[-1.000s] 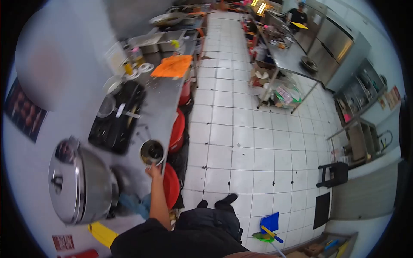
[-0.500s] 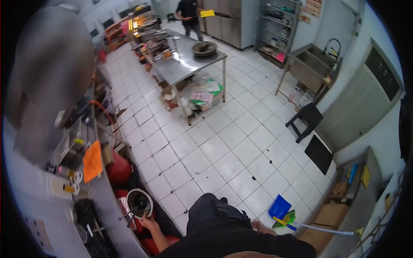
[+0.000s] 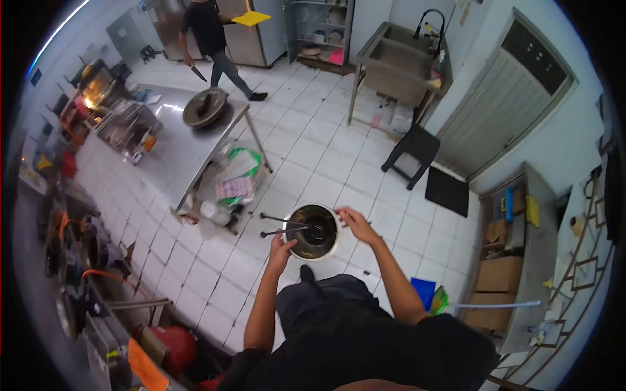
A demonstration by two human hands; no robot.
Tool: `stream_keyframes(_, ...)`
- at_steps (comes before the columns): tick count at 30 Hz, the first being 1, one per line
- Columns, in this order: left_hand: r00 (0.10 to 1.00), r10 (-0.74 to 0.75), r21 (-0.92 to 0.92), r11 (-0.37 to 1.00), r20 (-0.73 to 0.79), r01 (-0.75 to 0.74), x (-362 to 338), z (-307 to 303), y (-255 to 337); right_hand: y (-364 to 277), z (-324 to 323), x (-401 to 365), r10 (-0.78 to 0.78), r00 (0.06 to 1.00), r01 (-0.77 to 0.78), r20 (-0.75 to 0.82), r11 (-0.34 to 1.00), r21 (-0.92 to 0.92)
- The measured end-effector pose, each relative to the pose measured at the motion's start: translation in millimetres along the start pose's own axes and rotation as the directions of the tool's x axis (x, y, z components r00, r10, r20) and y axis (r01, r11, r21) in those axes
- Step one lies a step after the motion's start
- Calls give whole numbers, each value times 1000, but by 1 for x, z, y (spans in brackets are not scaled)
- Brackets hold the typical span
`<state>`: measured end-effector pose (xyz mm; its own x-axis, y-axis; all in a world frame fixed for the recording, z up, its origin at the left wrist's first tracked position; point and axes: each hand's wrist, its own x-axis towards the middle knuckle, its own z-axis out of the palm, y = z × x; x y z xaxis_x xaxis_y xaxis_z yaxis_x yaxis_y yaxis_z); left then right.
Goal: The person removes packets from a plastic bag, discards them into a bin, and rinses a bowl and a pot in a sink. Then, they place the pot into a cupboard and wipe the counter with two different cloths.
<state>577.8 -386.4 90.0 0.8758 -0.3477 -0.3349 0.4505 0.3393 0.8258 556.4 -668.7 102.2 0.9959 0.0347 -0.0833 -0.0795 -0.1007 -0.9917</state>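
Observation:
A round white-rimmed bucket (image 3: 338, 242) with a dark inside is held up in front of my body, above the tiled floor. Two long-handled utensils (image 3: 282, 232) stand in it; their dark handle ends stick out over the left rim, and their heads cannot be made out. My left hand (image 3: 282, 251) grips the rim at the lower left, thumb over the edge. On the right side, the fingers of my right hand (image 3: 354, 223) are bent at the rim and hold it there.
A steel table (image 3: 171, 140) bearing a round pan (image 3: 205, 108) stands ahead left. Beyond it a person (image 3: 212, 39) carries a knife (image 3: 199, 73) and a yellow board (image 3: 252, 18). A black stool (image 3: 412, 155), sink (image 3: 394, 75) and blue dustpan (image 3: 424, 291) are to the right.
The bucket has moved from beside the left counter to in front of me. My right hand has come up to its rim. My view has turned left, and the other person has moved nearer.

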Motion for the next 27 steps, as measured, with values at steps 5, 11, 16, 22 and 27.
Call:
stream_keyframes(5, 893, -234, 261, 955, 384, 138, 145, 91, 6, 7, -65, -20, 79, 906, -1, -417, 983, 185)
stream_keyframes(11, 778, -297, 240, 952, 554, 192, 266, 163, -54, 50, -132, -3, 226, 663, -32, -714, 961, 275)
stream_keyframes(16, 808, -353, 339, 918, 471, 204, 369, 219, -20, 42, -215, 89, 256, 753, -83, -606, 951, 298)
stream_keyframes(22, 890, -269, 320, 935, 369, 150, 513, 253, 36, 12, -328, 259, 139, 898, -145, -417, 989, 16)
stream_keyframes(27, 918, -243, 208, 961, 312, 183, 606, 275, 57, 24, -407, 383, 138, 961, -144, -240, 990, -6)
